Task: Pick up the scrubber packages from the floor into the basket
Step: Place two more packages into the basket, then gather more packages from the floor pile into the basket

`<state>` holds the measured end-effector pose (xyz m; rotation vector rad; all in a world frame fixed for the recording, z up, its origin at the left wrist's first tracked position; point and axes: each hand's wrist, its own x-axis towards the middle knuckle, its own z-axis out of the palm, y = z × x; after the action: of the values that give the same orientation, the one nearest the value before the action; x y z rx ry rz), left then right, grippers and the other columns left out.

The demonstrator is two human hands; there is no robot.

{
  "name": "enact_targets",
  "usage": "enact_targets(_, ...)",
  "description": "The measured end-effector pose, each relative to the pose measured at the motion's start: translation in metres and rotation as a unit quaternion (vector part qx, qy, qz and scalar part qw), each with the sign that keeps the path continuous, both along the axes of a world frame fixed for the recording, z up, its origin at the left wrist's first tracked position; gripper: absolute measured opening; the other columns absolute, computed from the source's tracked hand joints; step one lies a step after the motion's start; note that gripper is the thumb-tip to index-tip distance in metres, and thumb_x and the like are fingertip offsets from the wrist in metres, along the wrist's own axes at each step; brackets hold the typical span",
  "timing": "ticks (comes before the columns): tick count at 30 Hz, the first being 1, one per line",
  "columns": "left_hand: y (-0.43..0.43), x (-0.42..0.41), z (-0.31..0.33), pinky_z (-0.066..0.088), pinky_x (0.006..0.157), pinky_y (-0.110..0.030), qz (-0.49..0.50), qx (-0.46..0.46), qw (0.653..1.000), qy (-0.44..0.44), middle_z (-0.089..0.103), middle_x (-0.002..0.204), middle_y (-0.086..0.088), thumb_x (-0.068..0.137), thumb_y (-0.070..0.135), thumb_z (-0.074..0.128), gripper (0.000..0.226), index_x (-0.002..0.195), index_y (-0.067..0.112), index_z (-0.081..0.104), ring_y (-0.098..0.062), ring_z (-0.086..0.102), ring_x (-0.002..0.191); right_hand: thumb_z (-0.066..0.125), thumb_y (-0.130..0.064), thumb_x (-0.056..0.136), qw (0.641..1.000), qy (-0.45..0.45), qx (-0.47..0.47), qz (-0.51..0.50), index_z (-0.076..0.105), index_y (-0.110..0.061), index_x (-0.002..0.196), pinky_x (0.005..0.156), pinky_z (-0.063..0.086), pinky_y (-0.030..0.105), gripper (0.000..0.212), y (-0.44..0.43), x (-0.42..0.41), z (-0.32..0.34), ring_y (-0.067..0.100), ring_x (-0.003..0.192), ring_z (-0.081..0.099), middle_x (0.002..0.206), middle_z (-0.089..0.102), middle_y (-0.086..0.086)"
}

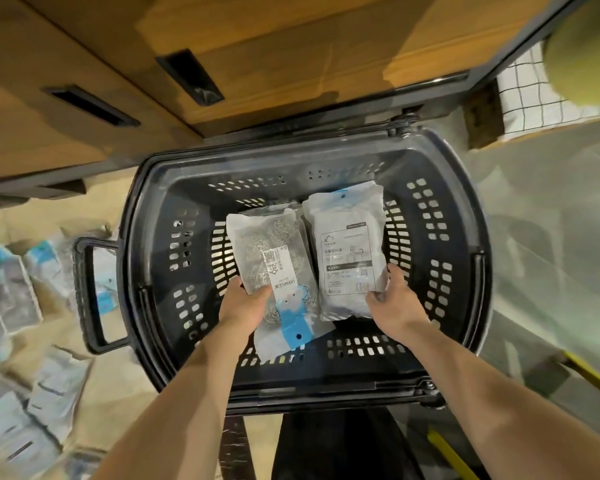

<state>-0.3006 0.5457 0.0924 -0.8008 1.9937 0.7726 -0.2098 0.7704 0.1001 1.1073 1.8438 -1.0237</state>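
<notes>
A black perforated basket (440, 271) stands on the floor in front of me. Inside it, my left hand (245, 304) grips a clear scrubber package (257, 244) of steel-wool balls, which lies over another package with a blue-and-white label (291, 327). My right hand (394, 304) grips the lower edge of a white-backed scrubber package (347, 251) on the basket's right side. Several more scrubber packages (32, 341) lie scattered over the floor to the left of the basket.
The basket's side handle (90, 299) sticks out to the left over the packages. Wooden cabinet fronts (257, 64) with recessed black handles stand just behind the basket. A checked cloth (530, 95) is at the upper right, yellow bars (593, 375) at the lower right.
</notes>
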Motion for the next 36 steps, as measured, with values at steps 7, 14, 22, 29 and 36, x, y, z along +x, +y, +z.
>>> enact_targets(7,-0.002,0.008,0.040,0.042,0.063,-0.014,-0.163,-0.030,0.985,0.036,0.048,0.144,-0.004,0.094,0.026,0.059,0.054,0.143,0.019,0.037,-0.018,0.058,0.104,0.054,-0.020,0.093,0.996,0.019,0.036,0.076,0.020,-0.021,0.147,0.098,0.048,0.045,0.063,0.006,0.002,0.038,0.031,0.122,0.051,0.140,0.045,0.012)
enact_targets(14,-0.013,0.011,0.147,0.039,0.108,-0.039,-0.264,-0.067,0.960,0.071,0.045,0.145,-0.006,0.090,0.031,0.059,0.060,0.145,0.020,0.037,-0.028,0.048,0.128,0.041,-0.040,0.098,0.943,0.097,0.107,0.299,0.009,-0.019,0.154,0.114,0.031,0.044,0.068,0.012,-0.001,0.143,0.030,0.136,0.038,0.151,0.036,0.009)
enact_targets(22,-0.066,0.084,0.315,0.036,0.111,-0.043,-0.254,-0.097,0.951,0.146,0.044,0.149,-0.006,0.088,0.040,0.059,0.059,0.142,0.019,0.044,-0.026,0.042,0.134,0.020,-0.050,0.100,0.870,0.244,0.185,0.385,0.014,-0.021,0.155,0.122,0.006,0.040,0.063,0.015,0.024,0.314,0.021,0.148,0.016,0.161,0.019,0.004)
enact_targets(29,-0.135,0.172,0.441,0.020,0.117,-0.037,-0.197,-0.180,0.949,0.168,0.025,0.159,-0.005,0.094,0.036,0.055,0.065,0.151,0.020,0.027,-0.023,0.021,0.147,0.011,-0.055,0.095,0.829,0.284,0.186,0.444,0.020,-0.022,0.154,0.122,0.005,0.043,0.068,-0.014,0.059,0.413,0.020,0.149,0.017,0.160,0.024,0.004)
enact_targets(36,-0.222,0.229,0.503,0.034,0.111,-0.043,-0.027,-0.231,0.962,0.145,0.032,0.155,-0.008,0.090,0.040,0.058,0.069,0.150,0.019,0.030,-0.029,0.036,0.139,0.001,-0.057,0.088,0.745,0.339,0.149,0.555,0.021,-0.022,0.154,0.121,0.006,0.043,0.078,-0.069,0.056,0.460,0.022,0.147,0.021,0.158,0.029,0.002)
